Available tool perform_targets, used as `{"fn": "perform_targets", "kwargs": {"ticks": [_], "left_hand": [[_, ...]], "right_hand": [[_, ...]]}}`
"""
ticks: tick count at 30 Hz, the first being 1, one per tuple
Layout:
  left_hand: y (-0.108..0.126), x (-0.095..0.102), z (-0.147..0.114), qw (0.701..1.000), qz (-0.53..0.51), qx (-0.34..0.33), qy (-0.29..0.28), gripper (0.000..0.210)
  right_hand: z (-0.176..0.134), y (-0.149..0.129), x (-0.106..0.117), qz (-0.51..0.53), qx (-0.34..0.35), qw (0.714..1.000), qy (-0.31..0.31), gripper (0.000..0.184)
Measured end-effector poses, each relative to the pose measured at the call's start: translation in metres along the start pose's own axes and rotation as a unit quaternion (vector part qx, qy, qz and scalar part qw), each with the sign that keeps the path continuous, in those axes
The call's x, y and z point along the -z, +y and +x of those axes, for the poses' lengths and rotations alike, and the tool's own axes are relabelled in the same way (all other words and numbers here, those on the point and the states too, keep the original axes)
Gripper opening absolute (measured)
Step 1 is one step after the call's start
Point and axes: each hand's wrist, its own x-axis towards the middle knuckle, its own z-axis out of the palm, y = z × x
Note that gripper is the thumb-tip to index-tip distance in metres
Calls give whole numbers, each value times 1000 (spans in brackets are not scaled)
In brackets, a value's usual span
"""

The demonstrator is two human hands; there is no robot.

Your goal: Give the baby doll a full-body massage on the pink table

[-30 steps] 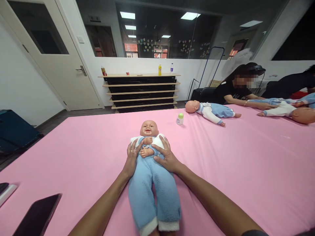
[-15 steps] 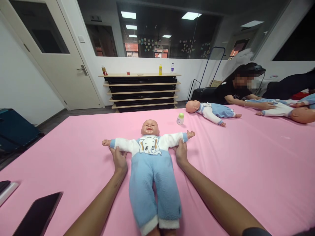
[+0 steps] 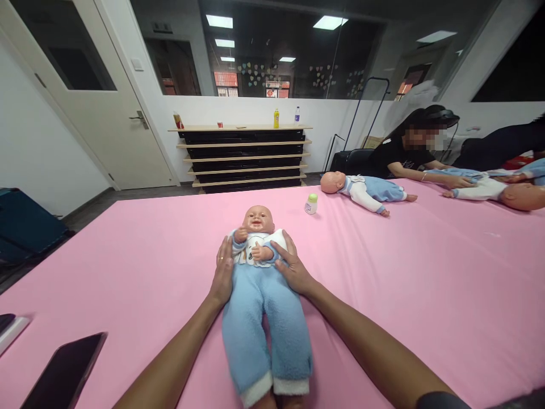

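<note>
A baby doll (image 3: 266, 307) in a blue and white fleece suit lies face up before me, its legs toward me. Both of its arms are folded over the chest and partly cover the elephant print. My left hand (image 3: 223, 271) lies along the doll's side, fingers straight against the sleeve on the left. On the other side, my right hand (image 3: 294, 268) has its fingers spread over the white sleeve, pressing that arm inward. A small white bottle with a green cap (image 3: 311, 204) stands beyond the doll, to the right of its head.
A pink sheet (image 3: 404, 272) covers the table. Another doll (image 3: 366, 188) lies at its far edge, near a co-worker (image 3: 413, 147) handling a further doll (image 3: 502, 190). A phone (image 3: 63, 369) rests at the near left. Stacked boards (image 3: 247, 156) holding bottles stand behind the table.
The doll's arms were stretched out sideways, with my hands under them. Both hands have moved inward, and the arms are now folded across the chest.
</note>
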Motion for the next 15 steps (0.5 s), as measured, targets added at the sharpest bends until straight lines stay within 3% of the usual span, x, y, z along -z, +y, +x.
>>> {"fn": "perform_targets", "kwargs": {"ticks": [4, 9, 12, 15], "left_hand": [[7, 0, 2, 994, 75, -14, -85, 58], [15, -2, 3, 990, 95, -5, -100, 55], [12, -3, 2, 996, 68, -16, -50, 54], [6, -1, 4, 997, -26, 5, 72, 57]], "right_hand": [[4, -8, 0, -81, 86, 992, -38, 50], [5, -12, -2, -110, 111, 987, -45, 52], [2, -9, -4, -85, 74, 994, 4, 56], [0, -2, -4, -10, -1, 994, 110, 60]]}}
